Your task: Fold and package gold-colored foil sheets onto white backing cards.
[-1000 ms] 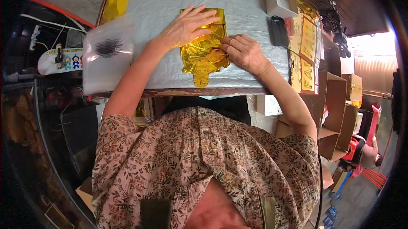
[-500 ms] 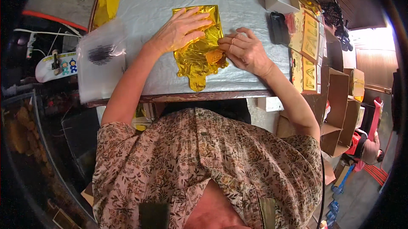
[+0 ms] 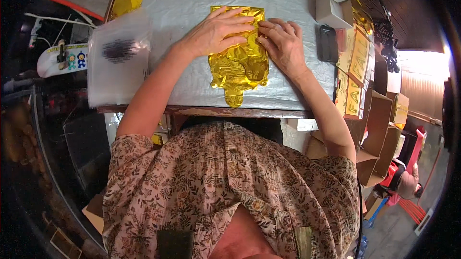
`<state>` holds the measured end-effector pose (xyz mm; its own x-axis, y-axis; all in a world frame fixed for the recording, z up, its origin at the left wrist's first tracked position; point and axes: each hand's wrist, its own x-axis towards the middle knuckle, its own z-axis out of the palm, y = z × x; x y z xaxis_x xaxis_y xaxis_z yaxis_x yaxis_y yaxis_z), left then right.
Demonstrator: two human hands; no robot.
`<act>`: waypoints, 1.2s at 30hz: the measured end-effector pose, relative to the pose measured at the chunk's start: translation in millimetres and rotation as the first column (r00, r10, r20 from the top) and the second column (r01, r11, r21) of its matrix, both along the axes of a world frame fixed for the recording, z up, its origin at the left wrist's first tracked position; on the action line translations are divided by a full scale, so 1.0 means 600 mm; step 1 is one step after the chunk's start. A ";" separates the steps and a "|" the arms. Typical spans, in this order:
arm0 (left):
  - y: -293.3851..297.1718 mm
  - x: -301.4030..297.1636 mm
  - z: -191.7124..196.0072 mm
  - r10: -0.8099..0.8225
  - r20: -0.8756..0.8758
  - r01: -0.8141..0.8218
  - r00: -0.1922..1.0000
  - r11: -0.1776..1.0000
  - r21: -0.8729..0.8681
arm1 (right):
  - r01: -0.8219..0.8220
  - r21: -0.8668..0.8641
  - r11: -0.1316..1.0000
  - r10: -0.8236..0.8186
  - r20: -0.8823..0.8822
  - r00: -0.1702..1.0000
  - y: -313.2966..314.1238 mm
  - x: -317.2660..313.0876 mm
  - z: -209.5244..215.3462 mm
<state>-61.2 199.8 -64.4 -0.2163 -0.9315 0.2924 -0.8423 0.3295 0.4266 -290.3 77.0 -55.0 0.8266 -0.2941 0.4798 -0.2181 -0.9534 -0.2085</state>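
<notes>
A folded gold foil balloon point(image 3: 240, 69) lies flat on the silver-grey table cover, its narrow tab pointing toward me and small loops at its near corners. My left hand point(image 3: 213, 33) rests palm down across the balloon's upper part, fingers stretched and slightly spread. At the right edge of the foil is my right hand point(image 3: 284, 45), its fingers bent and its thumb and forefinger closed on the edge. The foil directly under both hands is hidden.
Left of the balloon sits a stack of clear plastic bags point(image 3: 115, 74). To the right are a white open box point(image 3: 333, 6), a black case point(image 3: 328, 43) and printed gold packages point(image 3: 355, 74). Cardboard boxes point(image 3: 377, 134) stand beyond the table edge. Another person point(image 3: 408, 182) is at far right.
My right hand has moved up along the foil's right edge. The lower right flap, raised before, now lies flat. My left hand stays on the foil; the whole view has shifted slightly.
</notes>
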 end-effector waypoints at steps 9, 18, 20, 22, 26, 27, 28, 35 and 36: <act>-0.038 0.045 0.030 0.081 -0.426 -0.018 0.901 0.988 0.150 | 0.042 -0.022 0.999 -0.043 -0.043 0.998 0.005 0.006 0.001; -0.117 0.036 0.003 -0.185 -0.320 0.206 0.929 0.978 0.032 | 0.047 -0.048 0.998 -0.050 -0.056 0.997 0.006 0.005 0.004; -0.111 0.030 0.003 -0.173 -0.244 0.178 0.954 0.984 -0.001 | 0.050 -0.048 0.998 -0.053 -0.056 0.997 0.005 0.005 0.006; -0.111 0.028 0.001 -0.175 -0.233 0.173 0.957 0.985 -0.026 | 0.049 -0.060 0.997 -0.054 -0.068 0.996 0.005 0.004 0.009; -0.109 0.025 0.001 -0.196 -0.189 0.186 0.962 0.980 -0.071 | 0.015 -0.117 0.993 -0.023 -0.064 0.998 0.005 -0.002 0.007; -0.111 0.025 0.001 -0.200 -0.190 0.189 0.961 0.979 -0.075 | 0.004 -0.131 0.991 -0.013 -0.070 0.997 0.004 -0.006 0.008; -0.109 0.028 0.000 -0.211 -0.190 0.198 0.959 0.976 -0.087 | 0.008 -0.136 0.991 -0.018 -0.072 0.997 0.003 -0.010 0.007; -0.105 0.027 0.002 -0.221 -0.185 0.207 0.957 0.974 -0.091 | 0.199 0.050 0.979 -0.201 0.025 0.979 -0.017 0.004 0.011; -0.104 0.029 -0.001 -0.222 -0.184 0.207 0.958 0.974 -0.093 | 0.246 0.155 0.957 -0.252 0.024 0.967 -0.026 0.017 0.010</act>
